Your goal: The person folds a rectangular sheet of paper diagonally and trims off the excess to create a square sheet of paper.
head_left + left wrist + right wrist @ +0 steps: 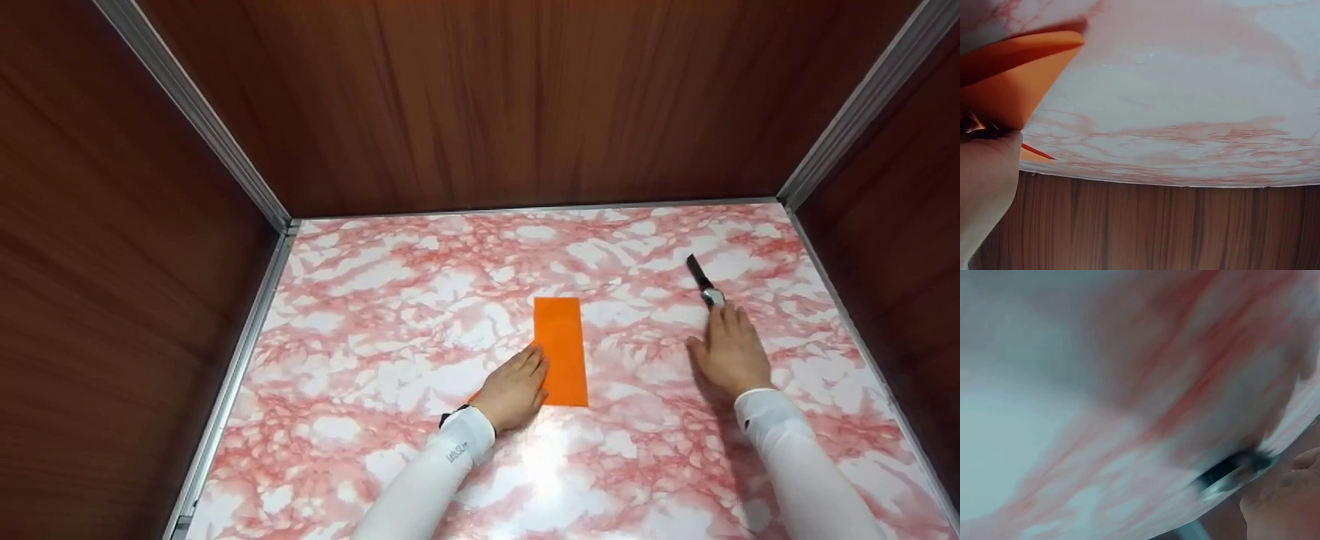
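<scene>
A folded orange sheet (564,352) lies on the table. My left hand (512,390) rests on its left side, fingers straight. Another orange corner pokes out under the left wrist. In the left wrist view the orange flaps (1022,73) stand raised, with the hand (988,180) against their lower part. Farther right lies a wristwatch (714,297) with a black strap and a light, round face. My right hand (731,352) hovers at its near end, fingers extended and fingertips overlapping it. The right wrist view shows the watch (1233,475) blurred beside the fingers (1286,500).
Red-and-white marbled covering (390,300) spreads over the table. Dark brown wood panels (510,105) close off the back and both sides, with grey metal framing (195,105) at the corners. A bright light reflection shows on the near middle of the table.
</scene>
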A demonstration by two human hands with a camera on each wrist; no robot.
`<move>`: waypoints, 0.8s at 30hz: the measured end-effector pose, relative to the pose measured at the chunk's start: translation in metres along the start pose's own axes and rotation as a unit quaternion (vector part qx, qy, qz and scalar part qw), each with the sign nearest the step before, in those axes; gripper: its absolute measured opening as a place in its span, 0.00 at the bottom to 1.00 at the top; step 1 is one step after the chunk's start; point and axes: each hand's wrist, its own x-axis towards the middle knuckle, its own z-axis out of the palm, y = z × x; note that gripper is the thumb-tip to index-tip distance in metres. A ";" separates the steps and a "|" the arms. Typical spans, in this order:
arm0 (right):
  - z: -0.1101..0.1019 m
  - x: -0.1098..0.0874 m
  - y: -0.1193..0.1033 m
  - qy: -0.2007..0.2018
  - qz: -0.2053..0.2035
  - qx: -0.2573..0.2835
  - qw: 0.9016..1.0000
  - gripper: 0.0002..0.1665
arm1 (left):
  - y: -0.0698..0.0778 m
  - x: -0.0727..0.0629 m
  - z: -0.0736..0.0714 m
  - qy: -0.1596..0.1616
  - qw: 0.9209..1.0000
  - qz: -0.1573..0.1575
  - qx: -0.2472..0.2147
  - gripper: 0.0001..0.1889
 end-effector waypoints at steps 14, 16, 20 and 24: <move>0.001 -0.008 0.015 -0.042 0.020 0.022 0.999 0.45 | -0.004 -0.002 0.002 -0.003 1.000 -0.008 -0.015 0.30; 0.004 -0.011 0.011 -0.039 0.009 0.020 0.999 0.44 | -0.005 -0.002 0.002 -0.005 1.000 -0.012 -0.022 0.30; 0.009 -0.018 -0.002 -0.034 -0.018 0.019 0.999 0.43 | -0.007 -0.003 0.002 -0.001 0.999 -0.017 -0.031 0.30; 0.015 -0.025 -0.021 -0.037 -0.044 0.018 0.998 0.43 | -0.008 -0.003 0.001 -0.004 0.999 -0.017 -0.035 0.30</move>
